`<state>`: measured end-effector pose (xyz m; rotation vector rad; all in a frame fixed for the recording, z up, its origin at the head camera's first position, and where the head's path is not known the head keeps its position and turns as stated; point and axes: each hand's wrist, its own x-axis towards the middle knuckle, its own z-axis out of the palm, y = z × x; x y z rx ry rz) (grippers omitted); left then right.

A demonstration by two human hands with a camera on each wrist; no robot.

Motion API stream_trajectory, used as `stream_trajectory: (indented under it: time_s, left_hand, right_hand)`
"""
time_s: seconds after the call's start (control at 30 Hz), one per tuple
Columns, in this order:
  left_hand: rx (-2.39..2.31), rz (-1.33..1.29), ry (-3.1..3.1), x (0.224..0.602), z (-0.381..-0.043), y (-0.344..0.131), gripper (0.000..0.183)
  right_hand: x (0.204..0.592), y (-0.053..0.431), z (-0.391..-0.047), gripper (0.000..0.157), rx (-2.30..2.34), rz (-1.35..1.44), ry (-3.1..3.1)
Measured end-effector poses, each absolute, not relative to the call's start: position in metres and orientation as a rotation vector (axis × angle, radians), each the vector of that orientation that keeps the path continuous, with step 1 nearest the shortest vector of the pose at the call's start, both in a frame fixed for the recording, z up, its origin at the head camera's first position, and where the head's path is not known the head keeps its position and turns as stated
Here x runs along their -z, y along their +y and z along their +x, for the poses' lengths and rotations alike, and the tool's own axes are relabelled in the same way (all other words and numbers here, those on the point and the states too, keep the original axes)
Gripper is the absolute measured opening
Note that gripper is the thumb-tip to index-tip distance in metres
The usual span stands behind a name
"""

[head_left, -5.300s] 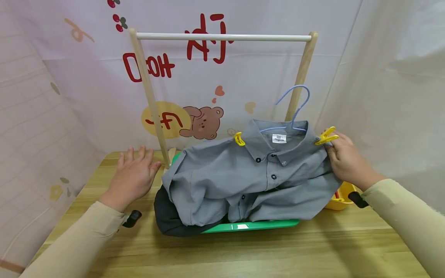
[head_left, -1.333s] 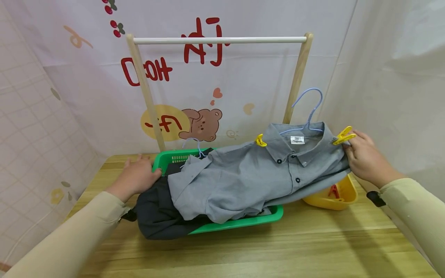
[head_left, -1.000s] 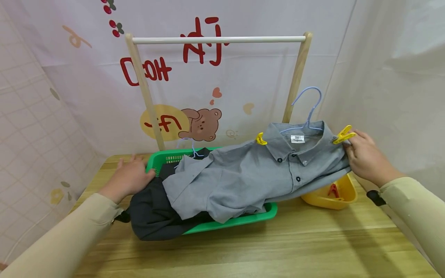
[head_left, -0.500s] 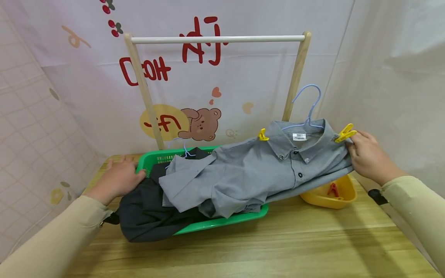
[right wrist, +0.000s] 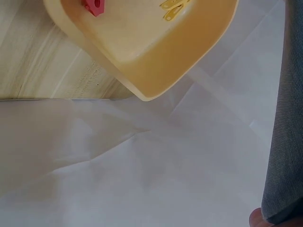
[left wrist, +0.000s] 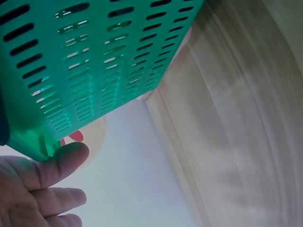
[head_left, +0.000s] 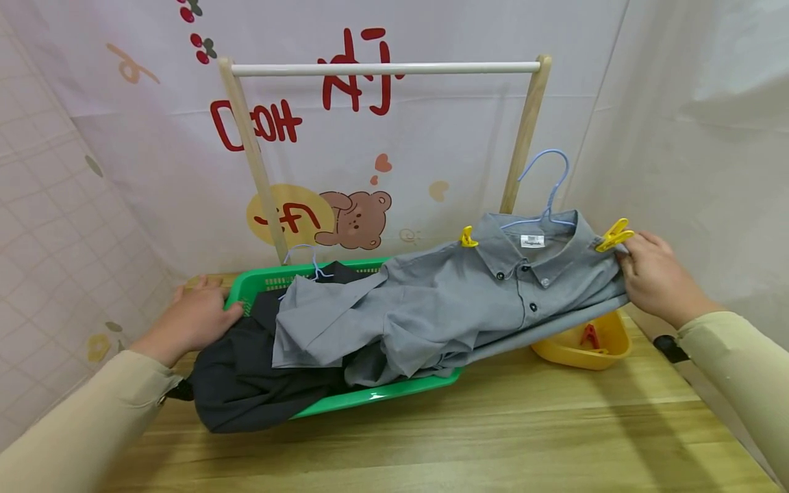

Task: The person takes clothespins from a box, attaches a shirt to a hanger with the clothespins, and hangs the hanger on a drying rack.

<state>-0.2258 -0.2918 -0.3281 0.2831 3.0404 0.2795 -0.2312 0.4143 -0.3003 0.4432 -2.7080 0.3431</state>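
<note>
In the head view, the grey shirt [head_left: 444,301] stretches from the green basket [head_left: 370,395] to the yellow tray [head_left: 579,352], its collar end raised over the tray and its crumpled lower part lying in the basket. The right hand [head_left: 666,281] pinches the shirt's shoulder, just beside a yellow clip [head_left: 614,235]; a second clip [head_left: 468,237] sits across the collar. The left hand [head_left: 194,316] is at the basket's far left corner, nothing clasped in it. Good handling here seems a matter of two opposed holds: shirt steady on one side, basket steered from the other. The right hand would do best to pinch cloth rather than clip, so that the shirt stays seated on its blue hanger [head_left: 549,204]. The dark garment [head_left: 246,376] drapes over the basket's near rim, and another hanger [head_left: 316,269] stands up behind the grey sleeve; either could snag, so a slow, level push looks wiser than a tug.

In the left wrist view, the thumb meets the basket's corner while the other fingers extend apart from it. Low, even pressure there should avoid tipping the basket.

In the right wrist view, cloth hangs along the edge with only fingertips beside it, too little to judge the pinch. The tray, holding a red clip [right wrist: 94,5], lies near; the hanging cloth should clear its rim.
</note>
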Motion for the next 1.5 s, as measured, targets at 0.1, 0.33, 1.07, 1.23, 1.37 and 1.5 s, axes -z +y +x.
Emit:
stream_trajectory:
  time_s: [0.1,0.33,1.07,1.23,1.37,1.5]
  left_hand:
    - [-0.284,0.283,3.034,0.327,-0.225,-0.295,0.064]
    - [-0.274,0.301,3.030,0.326,-0.225,-0.301,0.060]
    - [-0.277,0.298,2.993,0.324,-0.221,-0.316,0.063]
    - [-0.272,0.299,2.984,0.327,-0.221,-0.321,0.064]
    - [-0.261,0.296,2.988,0.328,-0.221,-0.324,0.065]
    - [-0.251,0.296,2.988,0.329,-0.222,-0.328,0.064]
  right_hand:
    - [0.301,0.416,-0.231,0.026,-0.338,0.436,-2.712]
    - [0.300,0.417,-0.232,0.028,-0.306,0.404,-2.726]
    - [0.292,0.429,-0.235,0.034,-0.281,0.275,-2.764]
    - [0.291,0.431,-0.236,0.037,-0.275,0.252,-2.752]
    - [0.289,0.433,-0.237,0.039,-0.268,0.237,-2.761]
    - [0.288,0.436,-0.237,0.043,-0.268,0.217,-2.774]
